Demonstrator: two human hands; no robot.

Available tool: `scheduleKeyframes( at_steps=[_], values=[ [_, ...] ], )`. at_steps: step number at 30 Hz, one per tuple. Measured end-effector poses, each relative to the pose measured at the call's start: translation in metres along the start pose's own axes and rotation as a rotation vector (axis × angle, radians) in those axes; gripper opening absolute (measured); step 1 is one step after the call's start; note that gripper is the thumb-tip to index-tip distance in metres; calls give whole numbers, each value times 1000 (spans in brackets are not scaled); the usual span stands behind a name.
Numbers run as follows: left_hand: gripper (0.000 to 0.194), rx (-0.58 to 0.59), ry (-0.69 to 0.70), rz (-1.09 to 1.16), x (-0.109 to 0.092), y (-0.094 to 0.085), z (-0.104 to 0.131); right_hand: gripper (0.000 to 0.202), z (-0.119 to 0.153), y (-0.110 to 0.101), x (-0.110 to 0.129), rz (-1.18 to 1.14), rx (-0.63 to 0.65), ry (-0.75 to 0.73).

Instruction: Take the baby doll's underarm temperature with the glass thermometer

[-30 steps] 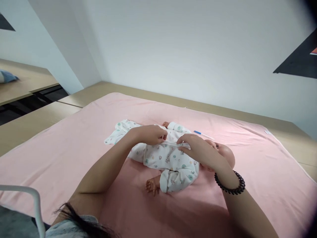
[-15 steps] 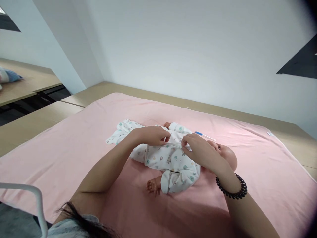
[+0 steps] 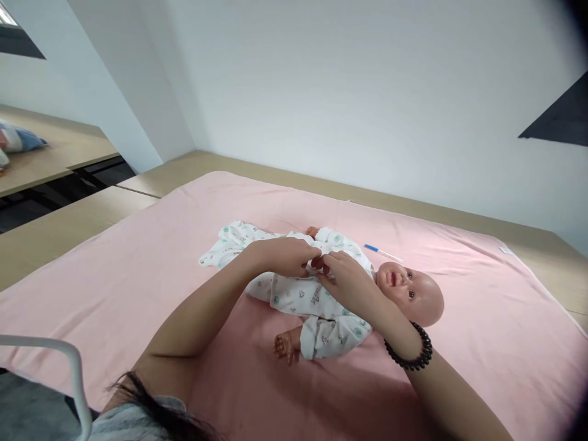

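A baby doll [image 3: 408,294] lies on its back on a pink sheet [image 3: 151,257], head to the right. It wears a white printed baby outfit [image 3: 298,297] with long sleeves. My left hand [image 3: 287,256] is over the middle of the outfit, its fingers closed at the front edge of the cloth. My right hand [image 3: 346,278] comes in from the doll's head side, thumb and fingers pinched on the same front, and its fingertips meet those of my left. The small piece of cloth between the fingertips is mostly hidden.
A thin stick with a blue end [image 3: 377,250] lies behind the doll's head. The sheet covers a wooden table [image 3: 275,173] against a white wall. A white curved bar [image 3: 68,361] stands at lower left. Another table [image 3: 68,138] at far left holds a blue-and-white bundle [image 3: 22,138].
My right hand has moved left along the outfit's front, from the chest to my left hand. The doll's face now shows. My left hand has barely moved.
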State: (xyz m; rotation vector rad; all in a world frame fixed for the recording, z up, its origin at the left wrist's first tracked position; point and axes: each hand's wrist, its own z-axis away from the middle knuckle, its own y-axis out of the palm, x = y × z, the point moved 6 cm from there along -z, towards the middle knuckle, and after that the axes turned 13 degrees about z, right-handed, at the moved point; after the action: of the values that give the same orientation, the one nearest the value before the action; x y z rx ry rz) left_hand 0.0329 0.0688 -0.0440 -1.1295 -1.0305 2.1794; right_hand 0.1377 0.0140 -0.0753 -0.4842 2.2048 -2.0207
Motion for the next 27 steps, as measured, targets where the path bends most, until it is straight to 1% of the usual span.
scheduleKeyframes(
  at_steps=[4,8,13,17,22,27],
  values=[
    [19,-23,18,21,-1,-4,3,15,0,-3,-2,-14,-13,-9],
    [18,-41,29,84,0,-7,4,15,-3,-1,-2,18,1,-39],
    [17,-33,49,49,3,-5,-2,13,-4,4,-4,32,12,6],
    [11,-46,66,23,3,-2,-6,14,-3,5,-5,20,15,40],
    [12,-48,102,45,2,-2,-8,17,-3,3,-7,-11,0,63],
    [10,-32,110,62,5,-1,-13,15,-4,7,-10,-10,0,90]
  ],
)
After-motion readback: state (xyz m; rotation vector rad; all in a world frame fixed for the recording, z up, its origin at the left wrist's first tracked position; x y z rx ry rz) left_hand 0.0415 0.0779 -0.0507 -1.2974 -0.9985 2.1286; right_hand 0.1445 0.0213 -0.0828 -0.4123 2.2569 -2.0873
